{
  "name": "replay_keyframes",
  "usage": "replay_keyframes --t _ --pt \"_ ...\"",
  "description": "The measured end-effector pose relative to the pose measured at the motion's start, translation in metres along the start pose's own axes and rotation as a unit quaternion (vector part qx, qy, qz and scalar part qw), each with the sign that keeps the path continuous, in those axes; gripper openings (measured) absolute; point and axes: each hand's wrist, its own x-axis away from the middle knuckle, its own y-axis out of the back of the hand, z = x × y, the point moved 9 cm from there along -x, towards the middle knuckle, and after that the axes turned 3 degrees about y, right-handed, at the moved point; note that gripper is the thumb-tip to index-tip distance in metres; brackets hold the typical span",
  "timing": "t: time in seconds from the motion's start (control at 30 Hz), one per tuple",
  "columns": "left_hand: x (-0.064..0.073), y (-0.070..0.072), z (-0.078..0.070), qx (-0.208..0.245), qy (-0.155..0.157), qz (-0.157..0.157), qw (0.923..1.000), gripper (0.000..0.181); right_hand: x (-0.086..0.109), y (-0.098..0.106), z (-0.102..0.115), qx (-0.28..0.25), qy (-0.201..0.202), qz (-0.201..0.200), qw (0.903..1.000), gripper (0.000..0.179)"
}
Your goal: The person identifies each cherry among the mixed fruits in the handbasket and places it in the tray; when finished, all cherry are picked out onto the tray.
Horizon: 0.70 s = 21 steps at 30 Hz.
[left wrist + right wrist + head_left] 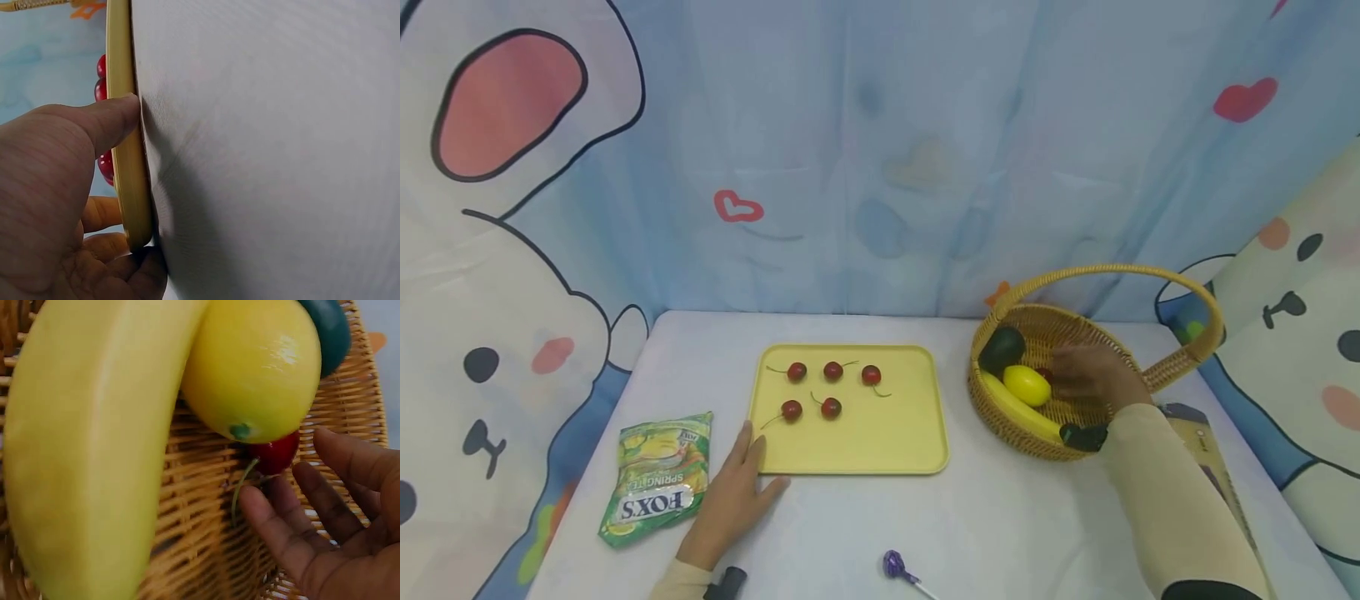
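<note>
At its near left corner, my left hand (pixel 735 496) grips the yellow tray (pixel 865 454), thumb along the front edge and fingers by the left side. On the tray lie several red cherries (pixel 831 407) with thin stems. My right hand (pixel 1093 372) reaches into the wicker basket (pixel 981 408). In the right wrist view, its parted fingers (pixel 269 525) come right up to a cherry (pixel 278 455) and its stem. That cherry sits partly hidden under a lemon (pixel 256 369). A banana (pixel 94 444) and a dark green avocado (pixel 331 334) are alongside.
A green Fox's candy bag (pixel 658 475) lies left of the tray. Near the front edge is a purple-wrapped lollipop (pixel 895 565). The basket's tall handle (pixel 1105 269) arches over the right arm. A flat tan package (pixel 1206 458) lies partly under that sleeve.
</note>
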Motion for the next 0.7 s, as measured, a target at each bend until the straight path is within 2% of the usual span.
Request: replay_keyframes --t 0.37,0.5,0.6,0.7 --pt "0.002 -0.003 -0.001 0.010 0.000 0.003 0.9999 0.076 -0.006 -0.009 0.004 -0.011 -0.002 -0.019 0.9997 0.059" --pt "0.002 -0.002 -0.003 0.009 -0.005 -0.001 0.9999 0.075 -0.005 -0.006 0.003 -0.031 0.000 -0.021 0.9993 0.035" --pt "0.002 -0.002 -0.004 0.007 -0.008 -0.004 0.9999 0.075 -0.003 -0.001 0.000 -0.045 -0.004 -0.037 0.9983 0.010" --pt "0.003 -0.002 -0.004 0.005 -0.008 -0.005 0.9999 0.074 -0.002 0.007 -0.002 -0.044 -0.008 -0.056 0.9974 0.004"
